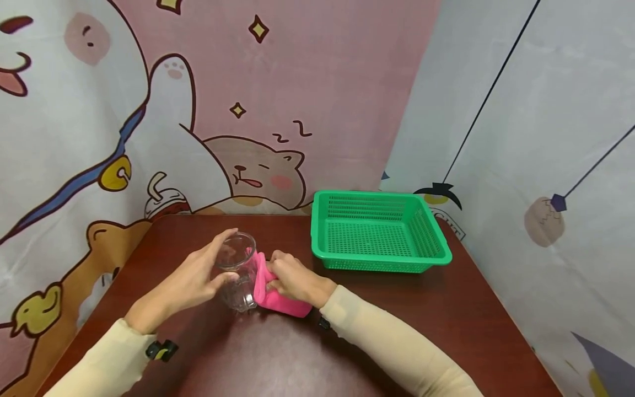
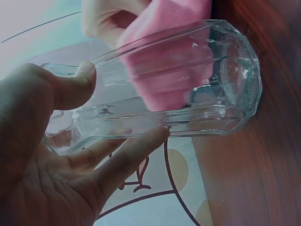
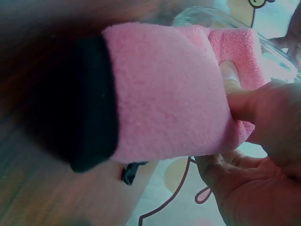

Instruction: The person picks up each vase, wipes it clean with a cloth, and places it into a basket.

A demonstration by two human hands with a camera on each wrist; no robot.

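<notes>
In the head view a tall clear glass jar (image 1: 238, 292) with faceted sides stands near the left middle of the table, its open mouth upward. My left hand (image 1: 198, 275) holds it from the left, thumb on the near side and fingers round the far side. Through the glass in the left wrist view shows a fluffy pink cloth (image 2: 162, 75), lying against the jar's outer wall. The right hand (image 1: 295, 278) grips this folded cloth between thumb and fingers, on the jar's right side. A dark band (image 3: 96, 103) borders the cloth in the right wrist view.
A green plastic basket (image 1: 382, 264) with mesh walls sits at the back right of the dark red-brown table (image 1: 307, 364). Behind and at both sides hangs a cartoon-printed cloth backdrop (image 1: 347, 110), close to the table's edges.
</notes>
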